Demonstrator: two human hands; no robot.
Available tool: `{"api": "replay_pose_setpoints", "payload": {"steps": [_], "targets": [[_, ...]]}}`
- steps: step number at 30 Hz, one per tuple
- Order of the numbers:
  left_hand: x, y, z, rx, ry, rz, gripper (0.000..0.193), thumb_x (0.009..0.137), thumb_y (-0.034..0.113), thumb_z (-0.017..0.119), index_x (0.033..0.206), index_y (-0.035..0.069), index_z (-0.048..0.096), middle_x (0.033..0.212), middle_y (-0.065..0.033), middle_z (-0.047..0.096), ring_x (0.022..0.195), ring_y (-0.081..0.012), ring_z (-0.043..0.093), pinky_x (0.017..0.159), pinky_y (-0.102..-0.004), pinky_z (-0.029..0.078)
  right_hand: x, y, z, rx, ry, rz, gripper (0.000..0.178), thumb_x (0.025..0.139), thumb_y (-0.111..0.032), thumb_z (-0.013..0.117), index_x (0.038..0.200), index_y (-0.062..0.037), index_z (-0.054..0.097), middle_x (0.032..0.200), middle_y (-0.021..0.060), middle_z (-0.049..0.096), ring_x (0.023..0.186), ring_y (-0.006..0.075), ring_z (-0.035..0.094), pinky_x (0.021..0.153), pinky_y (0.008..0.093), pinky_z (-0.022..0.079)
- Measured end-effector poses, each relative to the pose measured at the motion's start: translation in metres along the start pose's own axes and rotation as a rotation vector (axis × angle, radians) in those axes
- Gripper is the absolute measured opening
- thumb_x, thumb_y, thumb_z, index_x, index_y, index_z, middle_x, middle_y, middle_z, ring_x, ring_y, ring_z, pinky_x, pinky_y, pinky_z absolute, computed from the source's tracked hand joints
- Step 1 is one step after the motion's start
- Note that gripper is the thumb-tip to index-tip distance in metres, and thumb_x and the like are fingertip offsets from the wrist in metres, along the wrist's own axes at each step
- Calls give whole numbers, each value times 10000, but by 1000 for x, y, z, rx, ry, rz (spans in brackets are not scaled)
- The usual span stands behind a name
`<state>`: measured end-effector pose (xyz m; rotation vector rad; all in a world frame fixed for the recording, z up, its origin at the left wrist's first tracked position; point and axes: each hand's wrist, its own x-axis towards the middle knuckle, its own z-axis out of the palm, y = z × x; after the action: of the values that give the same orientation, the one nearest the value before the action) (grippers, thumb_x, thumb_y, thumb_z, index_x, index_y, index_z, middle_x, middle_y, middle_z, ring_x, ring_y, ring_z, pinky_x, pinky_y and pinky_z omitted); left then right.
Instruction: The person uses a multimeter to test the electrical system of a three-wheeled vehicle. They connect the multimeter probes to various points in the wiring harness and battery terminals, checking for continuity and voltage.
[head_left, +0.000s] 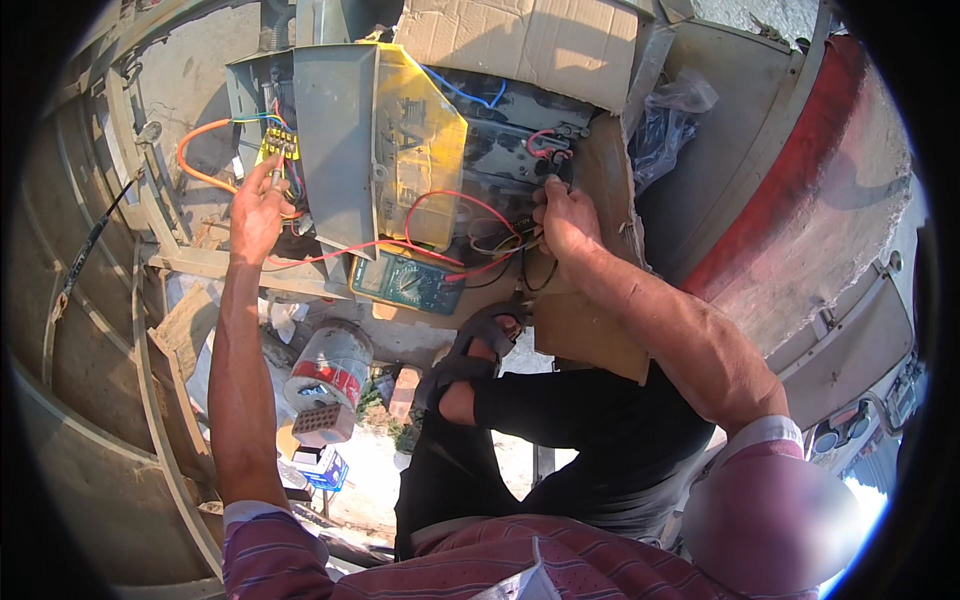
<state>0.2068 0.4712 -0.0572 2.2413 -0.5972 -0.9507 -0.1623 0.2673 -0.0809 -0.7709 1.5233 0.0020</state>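
Note:
My left hand [258, 212] pinches a thin test probe [278, 170], its tip at a yellow terminal block [280, 142] with several coloured wires. A red lead [335, 254] runs from below that hand towards the green multimeter [405, 283], which lies face up in front of the box. At the right, my right hand [567, 220] is closed beside a black clamp or connector [556, 164] on the dark batteries [490, 150]. What its fingers hold is hidden. Black wire [540, 284] loops below this hand.
A grey metal cover [335, 145] and a worn yellow panel [415, 150] stand between my hands. Cardboard [520, 40] lies over the far side. An orange cable [185, 150] curves at the left. Below are a white bucket [332, 362], bricks [325, 424] and a blue-white box [322, 468].

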Motion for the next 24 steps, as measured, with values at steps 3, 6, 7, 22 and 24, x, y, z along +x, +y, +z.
{"api": "replay_pose_setpoints", "payload": {"steps": [3, 6, 7, 22, 24], "targets": [[1, 2, -1, 47, 9, -42, 531, 989, 0, 473, 1518, 30, 504, 1151, -162, 693, 761, -116, 653, 786, -287, 538, 2, -1, 0, -27, 9, 0, 385, 1063, -442, 509, 1057, -69, 603, 757, 6, 539, 617, 129, 493, 511, 301, 391], [-1, 3, 1, 68, 40, 7, 498, 991, 12, 483, 1485, 47, 542, 1066, -147, 711, 717, -119, 648, 732, -307, 554, -5, -3, -1, 14, -8, 15, 386, 1066, -444, 507, 1059, -70, 603, 755, 3, 536, 613, 126, 489, 508, 302, 395], [-2, 3, 2, 78, 40, 18, 486, 993, 18, 492, 1474, 51, 552, 1036, -134, 712, 696, -119, 641, 706, -312, 559, -6, -5, -1, 22, -20, 14, 388, 1068, -448, 505, 1063, -73, 602, 754, 1, 535, 610, 124, 489, 510, 301, 398], [-2, 10, -2, 265, 73, 31, 472, 999, 112, 575, 1470, 81, 580, 1105, -116, 729, 816, -191, 697, 783, -350, 592, 3, -2, -2, -15, 4, 44, 361, 1090, -440, 493, 1072, -90, 582, 775, 10, 547, 599, 125, 509, 481, 292, 410], [-1, 7, -3, 346, 103, 145, 466, 995, 131, 574, 1457, 71, 590, 1203, -158, 729, 971, -255, 717, 886, -374, 571, 2, -3, -1, -7, -7, 40, 340, 1083, -447, 508, 1069, -113, 572, 769, -4, 543, 604, 128, 506, 495, 291, 399]]}}
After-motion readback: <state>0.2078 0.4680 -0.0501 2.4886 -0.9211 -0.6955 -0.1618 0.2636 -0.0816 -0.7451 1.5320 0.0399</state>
